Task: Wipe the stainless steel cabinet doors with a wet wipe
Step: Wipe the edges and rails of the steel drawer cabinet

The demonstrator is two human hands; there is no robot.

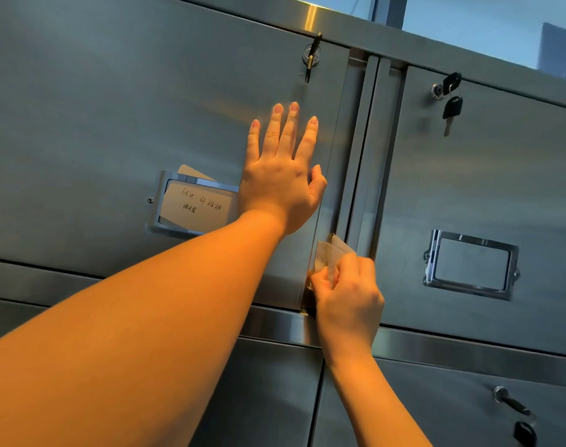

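The step in hand looks like cleaning the vertical edge of the left cabinet door (130, 124), and it should go best if the wet wipe (328, 258) stays folded against that edge and travels along it in one straight pass while the door is kept from swinging. The left hand (280, 179) lies flat on the door face, fingers straight and spread, thumb hooked round the door edge just above the wipe; its forearm reaches up from the lower left. The right hand (348, 293), just below and right of the left one, pinches the wipe between thumb and curled fingers at the gap beside the centre post (370, 156). A label holder (194, 204) sits left of the left wrist, a key (311, 58) above its fingertips.
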